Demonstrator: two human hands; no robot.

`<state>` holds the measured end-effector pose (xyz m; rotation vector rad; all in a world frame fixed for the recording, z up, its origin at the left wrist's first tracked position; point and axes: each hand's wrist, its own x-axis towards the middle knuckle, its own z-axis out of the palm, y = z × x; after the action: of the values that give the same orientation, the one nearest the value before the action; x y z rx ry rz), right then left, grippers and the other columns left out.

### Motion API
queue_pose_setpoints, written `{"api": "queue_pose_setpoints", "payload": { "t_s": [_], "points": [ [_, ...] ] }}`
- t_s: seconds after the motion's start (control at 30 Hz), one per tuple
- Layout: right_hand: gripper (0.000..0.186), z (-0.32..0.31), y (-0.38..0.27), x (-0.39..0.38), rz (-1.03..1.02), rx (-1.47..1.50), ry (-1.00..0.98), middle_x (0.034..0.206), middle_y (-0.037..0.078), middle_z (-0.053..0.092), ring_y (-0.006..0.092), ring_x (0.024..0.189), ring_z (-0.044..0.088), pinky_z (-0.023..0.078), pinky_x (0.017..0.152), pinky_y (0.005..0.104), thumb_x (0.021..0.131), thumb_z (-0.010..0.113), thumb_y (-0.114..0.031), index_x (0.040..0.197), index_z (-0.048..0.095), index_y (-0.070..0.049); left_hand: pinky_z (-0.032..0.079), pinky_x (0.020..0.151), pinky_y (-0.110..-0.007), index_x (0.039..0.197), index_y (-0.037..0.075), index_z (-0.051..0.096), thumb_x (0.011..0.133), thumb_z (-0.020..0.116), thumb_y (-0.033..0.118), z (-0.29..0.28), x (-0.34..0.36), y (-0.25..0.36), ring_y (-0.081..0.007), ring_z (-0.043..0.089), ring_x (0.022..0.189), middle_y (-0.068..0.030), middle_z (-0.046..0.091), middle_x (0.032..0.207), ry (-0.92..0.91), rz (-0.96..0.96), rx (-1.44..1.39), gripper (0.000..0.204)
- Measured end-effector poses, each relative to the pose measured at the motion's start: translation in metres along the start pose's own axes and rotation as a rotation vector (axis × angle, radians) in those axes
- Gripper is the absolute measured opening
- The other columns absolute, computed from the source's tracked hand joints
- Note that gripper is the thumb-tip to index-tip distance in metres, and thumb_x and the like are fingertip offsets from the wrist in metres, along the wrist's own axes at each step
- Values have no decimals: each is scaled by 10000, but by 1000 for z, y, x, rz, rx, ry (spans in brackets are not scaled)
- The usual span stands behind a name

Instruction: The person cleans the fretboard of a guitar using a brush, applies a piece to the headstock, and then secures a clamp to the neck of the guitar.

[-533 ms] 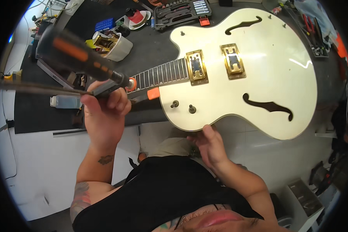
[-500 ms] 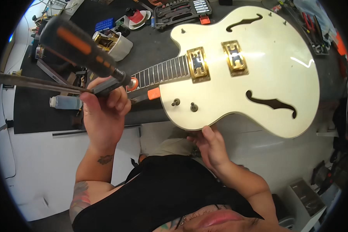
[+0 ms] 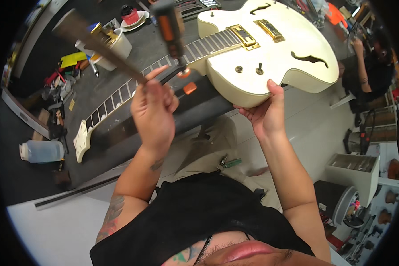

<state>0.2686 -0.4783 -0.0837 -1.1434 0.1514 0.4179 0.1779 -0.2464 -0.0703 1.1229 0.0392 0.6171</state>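
My left hand (image 3: 154, 111) is closed around an F-clamp with a dark handle (image 3: 167, 33) striped orange and a long flat metal bar (image 3: 102, 51). Its two orange pads (image 3: 189, 88) are close to the near side of the guitar neck (image 3: 128, 92); whether they touch it I cannot tell. A cream hollow-body electric guitar (image 3: 275, 57) with gold pickups and two dark posts lies at a slant, headstock (image 3: 82, 141) to the near left. My right hand (image 3: 270, 108) grips the near edge of its body, thumb on the rim and fingers underneath.
The dark workbench (image 3: 119, 153) bears a white tub (image 3: 117, 48) of gold parts, a red-and-black bottle (image 3: 129, 15), a clear plastic bottle (image 3: 42, 151) and scattered tools. Another person (image 3: 372, 66) is at the far right. A bin (image 3: 341, 204) stands on the floor at right.
My left hand and the clamp have moved right, the clamp's handle now more upright. In view the guitar has shifted up, its whole neck and headstock now showing. My right hand still holds the body edge.
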Motion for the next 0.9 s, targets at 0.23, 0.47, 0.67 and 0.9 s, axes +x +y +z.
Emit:
{"api": "queue_pose_setpoints", "payload": {
  "t_s": [0.23,0.47,0.67,0.9],
  "points": [
    [865,9,2,-3,-69,22,66,1045,180,771,272,743,743,535,636,315,947,479,-721,1351,617,32,312,548,-225,1306,31,709,1108,663,311,-4,14,-28,-21,382,649,65,467,802,-94,73,6,346],
    [904,14,-6,-9,-79,53,69,1047,180,770,278,736,741,528,626,314,932,479,-746,1366,614,35,410,649,-245,1308,55,702,1117,643,347,14,9,-43,-49,416,716,74,457,800,-60,34,0,354],
    [903,15,5,-4,-65,2,94,1059,163,766,269,746,739,523,633,319,923,474,-759,1396,599,0,425,668,-250,1284,56,692,1135,615,320,31,17,-49,-62,463,737,54,501,821,-29,98,-37,314],
    [852,10,6,-5,-49,13,58,1100,140,756,264,804,730,523,703,343,937,470,-746,1422,578,-54,555,793,-277,1253,40,617,1158,558,284,45,22,-66,-76,569,824,-9,603,930,63,179,-30,269]
  ]
}}
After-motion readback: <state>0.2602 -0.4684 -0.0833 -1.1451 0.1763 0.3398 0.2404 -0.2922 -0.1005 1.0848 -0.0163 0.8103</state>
